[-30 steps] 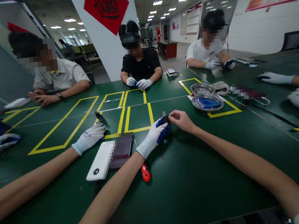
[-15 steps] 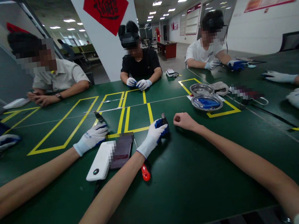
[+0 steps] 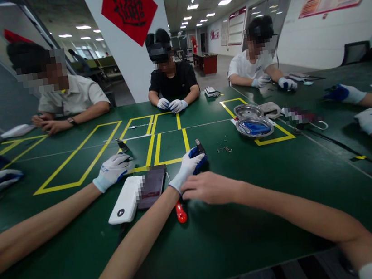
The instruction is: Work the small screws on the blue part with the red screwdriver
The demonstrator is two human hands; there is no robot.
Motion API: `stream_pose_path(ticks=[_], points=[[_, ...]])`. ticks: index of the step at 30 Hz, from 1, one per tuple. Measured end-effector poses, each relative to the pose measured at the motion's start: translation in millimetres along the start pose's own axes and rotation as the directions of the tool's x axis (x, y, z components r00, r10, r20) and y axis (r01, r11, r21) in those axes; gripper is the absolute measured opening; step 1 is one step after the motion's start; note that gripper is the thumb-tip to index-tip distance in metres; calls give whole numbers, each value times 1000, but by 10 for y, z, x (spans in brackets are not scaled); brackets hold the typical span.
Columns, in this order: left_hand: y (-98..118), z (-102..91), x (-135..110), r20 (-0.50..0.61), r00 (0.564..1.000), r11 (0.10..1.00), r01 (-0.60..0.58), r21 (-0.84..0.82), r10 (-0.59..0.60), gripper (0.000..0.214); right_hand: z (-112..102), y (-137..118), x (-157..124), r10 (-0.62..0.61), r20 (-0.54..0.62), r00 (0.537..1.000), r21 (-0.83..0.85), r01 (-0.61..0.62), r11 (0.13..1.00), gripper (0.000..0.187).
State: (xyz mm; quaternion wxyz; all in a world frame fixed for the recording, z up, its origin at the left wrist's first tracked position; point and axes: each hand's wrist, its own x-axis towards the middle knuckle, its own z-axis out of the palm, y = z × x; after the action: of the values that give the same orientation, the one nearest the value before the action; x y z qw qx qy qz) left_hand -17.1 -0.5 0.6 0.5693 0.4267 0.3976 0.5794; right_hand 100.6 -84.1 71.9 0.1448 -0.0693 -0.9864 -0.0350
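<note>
My left hand [image 3: 190, 168], in a white glove with a blue palm, is closed around a black device with a silver tip [image 3: 200, 147], held upright just above the table. My bare right hand [image 3: 213, 188] reaches across, close to my left wrist. Its fingers are loosely stretched and hold nothing visible. Under and beside its fingertips lies a screwdriver with a red handle [image 3: 181, 213]; I cannot tell whether they touch. Small loose screws [image 3: 225, 149] are scattered on the table beyond my right hand.
A neighbour's gloved hand [image 3: 112, 169] is near a similar black device [image 3: 121, 145] on my left. A white power bank [image 3: 125, 201] and a dark phone [image 3: 153, 187] lie between us. Metal bowls [image 3: 257, 135] stand ahead right. Co-workers sit around the green table [image 3: 254, 240] with yellow tape.
My right hand has moved left and nearer, from beside the black device to my left wrist, and its fingers have uncurled. The scattered screws now show. My left hand keeps its hold, slightly shifted.
</note>
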Motion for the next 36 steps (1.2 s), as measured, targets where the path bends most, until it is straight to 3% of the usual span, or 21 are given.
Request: stream_pose_path(ticks=[2,6,10,13,16,18,19,20,21,22,24,25,26,28,29,31,36], points=[[21,-43,5,-10,1000,1000,27,2,-27,41,150,-236,72,-72,38,997,-93,75,993,21],[61,-116,72,5,999,997,50,-56,-50,45,324,-409,89,-54,39,998,-195,60,979,23],[63,-139,115,80,996,992,50,-116,-40,42,282,-471,51,-159,38,987,-218,163,962,17],[39,-128,96,45,998,997,56,-58,-53,42,227,-512,-29,-294,4,956,-208,288,935,17],[13,-111,64,35,999,999,33,30,-34,46,171,-487,-200,-363,-161,918,-139,343,929,17],[3,-102,46,46,999,996,-6,91,2,48,110,-429,-353,-236,-378,895,1,256,967,24],[1,-99,36,50,998,992,-29,120,23,48,71,-389,-432,-104,-485,868,117,182,976,31],[2,-97,22,54,998,989,-47,141,40,48,27,-339,-510,70,-560,825,258,94,962,36],[3,-97,3,57,997,987,-59,150,51,48,-17,-277,-584,265,-601,754,411,8,912,37],[6,-99,-21,58,997,987,-61,147,53,48,-57,-202,-653,455,-605,653,556,-61,829,36],[12,-111,-85,54,998,994,-28,108,22,48,-108,-5,-782,742,-545,390,777,-98,622,29],[14,-120,-122,51,999,997,-2,83,-2,48,-111,112,-844,822,-510,255,839,-66,541,27],[15,-131,-159,48,999,998,21,63,-24,49,-98,236,-906,866,-477,149,874,-21,485,26],[14,-154,-225,41,998,998,47,49,-49,51,-28,473,-1032,908,-420,-1,907,45,419,24],[11,-162,-249,35,998,997,45,57,-47,52,22,571,-1093,919,-391,-49,917,64,394,24],[6,-169,-280,24,1000,993,7,117,-9,53,131,703,-1201,940,-330,-86,937,86,337,24],[-1,-123,-301,40,992,932,-124,341,117,46,298,716,-1317,967,-243,-72,962,108,250,23]])
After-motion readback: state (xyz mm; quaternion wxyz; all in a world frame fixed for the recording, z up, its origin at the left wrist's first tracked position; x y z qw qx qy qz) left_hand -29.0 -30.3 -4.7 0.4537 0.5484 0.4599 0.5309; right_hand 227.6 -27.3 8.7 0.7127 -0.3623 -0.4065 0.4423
